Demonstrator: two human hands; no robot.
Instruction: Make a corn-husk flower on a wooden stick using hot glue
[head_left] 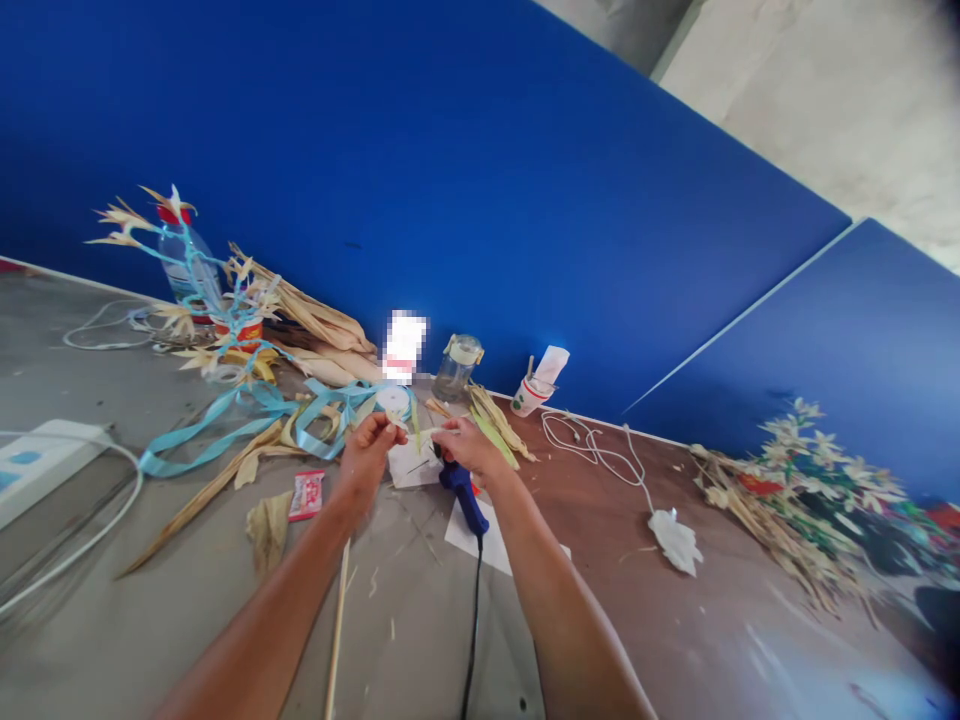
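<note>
My left hand (369, 450) is closed in a pinch on a small pale strip of dried husk (396, 418), held above the table. My right hand (469, 448) is closed beside it, its fingertips on the same husk piece. A blue glue gun (465, 495) lies just under my right wrist on white paper (469, 532), its black cord (474, 620) running toward me. A thin wooden stick (337, 630) lies along the table under my left forearm. Light blue ribbon (225, 415) trails to the left of my hands.
Dried corn husks (315, 325) pile against the blue wall, with a plastic bottle (189, 262) holding husk flowers. A glass jar (456, 368), a paper cup (531, 392) and a white cable (600, 455) stand behind. A power strip (37, 465) sits far left; a flower bundle (810, 500) lies right.
</note>
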